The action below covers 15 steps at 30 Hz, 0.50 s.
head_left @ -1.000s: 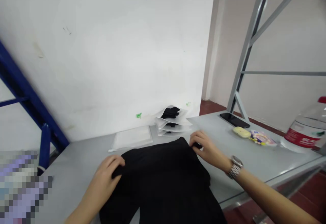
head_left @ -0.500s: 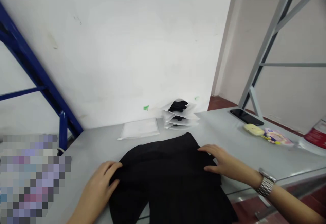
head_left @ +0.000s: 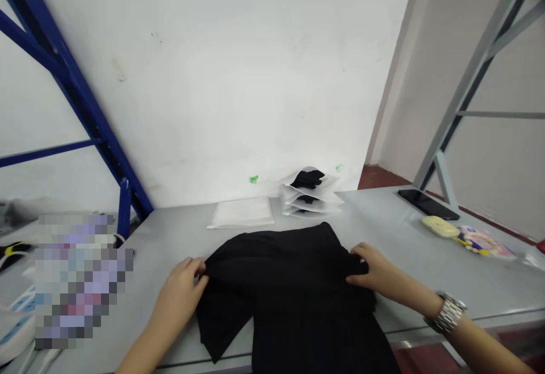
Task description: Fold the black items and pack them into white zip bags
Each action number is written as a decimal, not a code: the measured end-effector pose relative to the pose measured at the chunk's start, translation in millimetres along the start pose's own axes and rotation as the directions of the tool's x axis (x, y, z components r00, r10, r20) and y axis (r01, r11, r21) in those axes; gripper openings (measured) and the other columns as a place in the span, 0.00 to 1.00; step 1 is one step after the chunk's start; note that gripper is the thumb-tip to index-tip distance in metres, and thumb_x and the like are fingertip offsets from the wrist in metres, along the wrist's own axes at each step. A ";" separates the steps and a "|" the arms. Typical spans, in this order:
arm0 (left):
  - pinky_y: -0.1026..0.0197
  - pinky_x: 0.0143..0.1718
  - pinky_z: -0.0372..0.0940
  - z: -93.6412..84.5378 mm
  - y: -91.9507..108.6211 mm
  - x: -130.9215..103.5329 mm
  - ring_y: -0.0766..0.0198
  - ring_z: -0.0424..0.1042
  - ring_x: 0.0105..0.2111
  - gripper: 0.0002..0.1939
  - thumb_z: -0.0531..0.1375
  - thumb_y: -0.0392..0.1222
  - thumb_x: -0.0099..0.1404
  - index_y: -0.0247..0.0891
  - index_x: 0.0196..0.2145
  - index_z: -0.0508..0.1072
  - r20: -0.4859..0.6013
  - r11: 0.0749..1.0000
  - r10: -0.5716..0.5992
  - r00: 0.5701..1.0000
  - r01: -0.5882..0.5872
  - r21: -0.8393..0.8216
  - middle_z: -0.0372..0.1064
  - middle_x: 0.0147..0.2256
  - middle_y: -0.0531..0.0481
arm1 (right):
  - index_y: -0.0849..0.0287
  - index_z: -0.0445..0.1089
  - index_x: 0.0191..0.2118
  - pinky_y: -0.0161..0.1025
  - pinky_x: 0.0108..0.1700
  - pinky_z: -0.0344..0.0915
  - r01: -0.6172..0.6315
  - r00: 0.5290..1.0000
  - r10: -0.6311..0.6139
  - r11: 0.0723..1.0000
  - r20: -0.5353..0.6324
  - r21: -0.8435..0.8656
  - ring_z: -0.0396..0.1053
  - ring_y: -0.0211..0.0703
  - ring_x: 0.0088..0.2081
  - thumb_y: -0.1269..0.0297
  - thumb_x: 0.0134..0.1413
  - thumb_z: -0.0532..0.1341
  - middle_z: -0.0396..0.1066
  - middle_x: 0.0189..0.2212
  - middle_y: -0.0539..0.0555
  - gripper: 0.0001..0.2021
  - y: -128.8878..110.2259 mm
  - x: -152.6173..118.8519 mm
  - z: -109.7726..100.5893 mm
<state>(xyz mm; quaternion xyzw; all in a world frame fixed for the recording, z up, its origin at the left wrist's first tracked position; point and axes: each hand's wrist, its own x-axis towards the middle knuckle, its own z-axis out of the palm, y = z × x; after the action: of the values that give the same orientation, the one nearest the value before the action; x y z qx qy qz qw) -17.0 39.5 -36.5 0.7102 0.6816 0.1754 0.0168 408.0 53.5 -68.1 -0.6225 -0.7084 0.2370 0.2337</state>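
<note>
A black garment (head_left: 298,294), with a sleeve-like piece hanging on its left, lies on the grey table and runs over the near edge. My left hand (head_left: 185,280) pinches its upper left edge between thumb and fingers. On the opposite side, my right hand (head_left: 370,269), wearing a metal watch (head_left: 449,312) at the wrist, has its thumb and fingers closed on the cloth. Beyond the garment lies a flat frosted zip bag (head_left: 242,213). Beside that bag, a stack of frosted bags (head_left: 310,206) holds black folded items, partly visible through their openings.
A white wall (head_left: 255,90) closes off the back of the grey table (head_left: 387,215). Blue metal bars (head_left: 91,107) rise at left, above a blurred-out area and a power strip (head_left: 17,328). To the right lie a phone (head_left: 428,204), a yellow case (head_left: 440,226) and a charm (head_left: 483,242).
Both hands have closed on the garment's edges. Its left sleeve-like piece has shifted, and its lower end now shows above the table edge. The camera view has turned slightly left.
</note>
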 end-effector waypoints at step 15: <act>0.62 0.25 0.67 -21.0 48.8 -17.6 0.63 0.72 0.22 0.00 0.60 0.34 0.57 0.35 0.29 0.71 0.684 -0.261 -0.138 0.717 0.640 -0.723 0.72 0.23 0.50 | 0.56 0.65 0.44 0.44 0.42 0.65 0.009 0.911 0.116 0.954 -0.397 0.300 0.70 0.49 0.40 0.64 0.43 0.61 0.73 0.36 0.54 0.18 -80.0 35.3 -39.7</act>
<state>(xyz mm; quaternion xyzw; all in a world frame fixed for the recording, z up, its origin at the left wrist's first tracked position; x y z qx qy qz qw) 24.0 14.4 -7.9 0.2046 0.5047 0.4640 0.6987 367.1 81.3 14.2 -0.6356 -0.5828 0.2105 0.4605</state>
